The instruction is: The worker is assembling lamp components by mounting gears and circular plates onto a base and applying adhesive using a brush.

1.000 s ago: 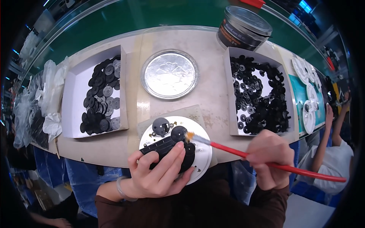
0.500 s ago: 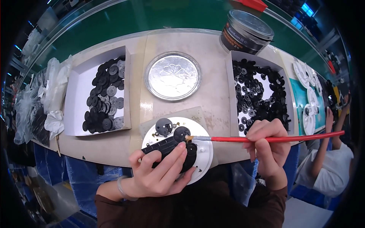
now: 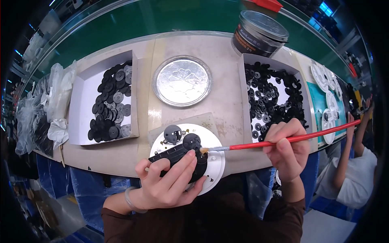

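Observation:
A round white plastic disc (image 3: 216, 168) carries black gears (image 3: 192, 141) and a long black housing (image 3: 172, 154). My left hand (image 3: 170, 182) grips this gear assembly, its fingers across the black housing and its thumb by the disc's near edge. Held in the closed fingers of my right hand (image 3: 288, 150) is a paintbrush (image 3: 251, 145) with a red handle and pale metal collar. Its bristles touch the black gears just right of my left fingertips. Part of the housing and disc is hidden under my left hand.
White boxes of black gears stand left (image 3: 77, 109) and right (image 3: 306, 85). Between them lies a round silver lid (image 3: 182, 81). A dark tin (image 3: 259, 34) is at the back right. Plastic bags (image 3: 56, 93) lie far left; white discs (image 3: 329, 109) and another person's arm (image 3: 342, 154) are far right.
The brush tip has shifted slightly right and down over the gears. The handle's far end has swung upward, and my right hand has risen a little. My left hand keeps its grip.

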`<state>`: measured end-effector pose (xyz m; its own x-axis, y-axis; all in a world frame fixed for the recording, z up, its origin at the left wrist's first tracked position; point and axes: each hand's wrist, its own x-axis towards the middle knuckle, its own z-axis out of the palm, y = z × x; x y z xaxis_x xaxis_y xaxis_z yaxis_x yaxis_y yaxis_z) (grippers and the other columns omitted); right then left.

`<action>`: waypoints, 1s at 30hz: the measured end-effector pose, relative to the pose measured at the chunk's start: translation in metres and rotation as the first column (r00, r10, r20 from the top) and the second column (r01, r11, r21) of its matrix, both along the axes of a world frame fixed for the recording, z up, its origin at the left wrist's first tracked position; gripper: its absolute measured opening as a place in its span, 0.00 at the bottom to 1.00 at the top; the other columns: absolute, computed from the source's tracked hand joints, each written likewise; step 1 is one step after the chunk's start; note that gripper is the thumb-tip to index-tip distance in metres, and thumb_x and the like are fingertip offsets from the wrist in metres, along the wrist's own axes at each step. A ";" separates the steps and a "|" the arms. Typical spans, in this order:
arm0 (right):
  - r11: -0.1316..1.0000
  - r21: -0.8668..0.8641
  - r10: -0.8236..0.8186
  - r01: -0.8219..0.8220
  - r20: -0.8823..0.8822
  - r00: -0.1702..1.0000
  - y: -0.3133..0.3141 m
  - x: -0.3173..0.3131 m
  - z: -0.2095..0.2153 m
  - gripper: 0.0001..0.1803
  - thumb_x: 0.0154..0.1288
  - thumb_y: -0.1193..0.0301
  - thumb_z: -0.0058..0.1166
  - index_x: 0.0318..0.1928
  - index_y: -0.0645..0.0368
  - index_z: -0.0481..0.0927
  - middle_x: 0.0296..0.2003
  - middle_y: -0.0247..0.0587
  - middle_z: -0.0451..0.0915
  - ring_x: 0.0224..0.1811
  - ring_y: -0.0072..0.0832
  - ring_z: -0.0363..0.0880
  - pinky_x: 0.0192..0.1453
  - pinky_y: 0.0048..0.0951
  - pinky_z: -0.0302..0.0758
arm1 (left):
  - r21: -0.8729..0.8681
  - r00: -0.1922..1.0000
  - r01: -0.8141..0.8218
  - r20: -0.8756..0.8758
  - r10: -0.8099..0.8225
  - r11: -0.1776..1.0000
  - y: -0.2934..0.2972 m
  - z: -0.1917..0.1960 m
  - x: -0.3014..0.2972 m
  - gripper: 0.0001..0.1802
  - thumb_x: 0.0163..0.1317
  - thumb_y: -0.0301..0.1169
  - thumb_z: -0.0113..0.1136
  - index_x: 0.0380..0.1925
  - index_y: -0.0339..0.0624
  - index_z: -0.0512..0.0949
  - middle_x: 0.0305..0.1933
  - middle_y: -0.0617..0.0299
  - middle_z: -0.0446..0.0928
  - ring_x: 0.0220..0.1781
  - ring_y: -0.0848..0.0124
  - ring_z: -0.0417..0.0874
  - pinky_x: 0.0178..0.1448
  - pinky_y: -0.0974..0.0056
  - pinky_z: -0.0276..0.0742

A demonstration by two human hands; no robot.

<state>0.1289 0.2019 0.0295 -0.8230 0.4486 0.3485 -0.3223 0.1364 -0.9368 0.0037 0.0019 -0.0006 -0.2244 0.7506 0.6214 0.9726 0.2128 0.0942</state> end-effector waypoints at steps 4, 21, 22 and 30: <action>0.999 0.030 -0.015 0.013 0.072 0.997 0.000 -0.001 -0.001 0.04 0.60 0.77 0.41 0.30 0.65 0.67 0.22 0.41 0.73 0.15 0.12 0.59 0.19 0.13 0.58 | 0.002 1.000 -0.004 0.009 0.004 1.000 -0.002 -0.001 0.000 0.17 0.36 0.41 0.64 0.27 0.44 0.80 0.39 0.72 0.79 0.29 0.74 0.61 0.40 0.66 0.50; 0.998 0.038 -0.059 0.053 0.204 0.977 -0.004 -0.045 -0.002 0.12 0.65 0.73 0.39 0.45 0.67 0.69 0.35 0.46 0.76 0.35 0.25 0.77 0.19 0.15 0.71 | 0.028 0.999 0.036 -0.006 -0.035 0.999 -0.003 -0.002 -0.001 0.19 0.33 0.39 0.67 0.28 0.42 0.79 0.39 0.68 0.79 0.30 0.71 0.63 0.43 0.64 0.53; 0.999 0.012 -0.046 0.044 0.211 0.976 -0.003 -0.048 -0.003 0.13 0.65 0.71 0.39 0.45 0.67 0.69 0.35 0.46 0.77 0.35 0.25 0.78 0.19 0.15 0.71 | 0.030 1.000 0.030 -0.005 -0.030 0.999 -0.004 -0.003 -0.002 0.19 0.33 0.39 0.67 0.28 0.42 0.79 0.39 0.68 0.79 0.30 0.71 0.63 0.43 0.64 0.53; 0.938 -0.107 -0.291 0.328 0.265 0.919 0.037 -0.022 -0.013 0.13 0.66 0.65 0.41 0.41 0.63 0.71 0.25 0.37 0.75 0.23 0.20 0.76 0.14 0.12 0.66 | 0.065 0.994 0.105 -0.011 -0.104 0.992 -0.009 -0.006 -0.004 0.19 0.39 0.42 0.66 0.27 0.41 0.78 0.29 0.65 0.70 0.31 0.68 0.64 0.39 0.62 0.58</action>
<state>0.1069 0.2393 0.0168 -0.6849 0.7255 0.0675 -0.0474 0.0481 -0.9977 -0.0003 -0.0072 -0.0068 -0.1419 0.7276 0.6711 0.9899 0.1037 0.0969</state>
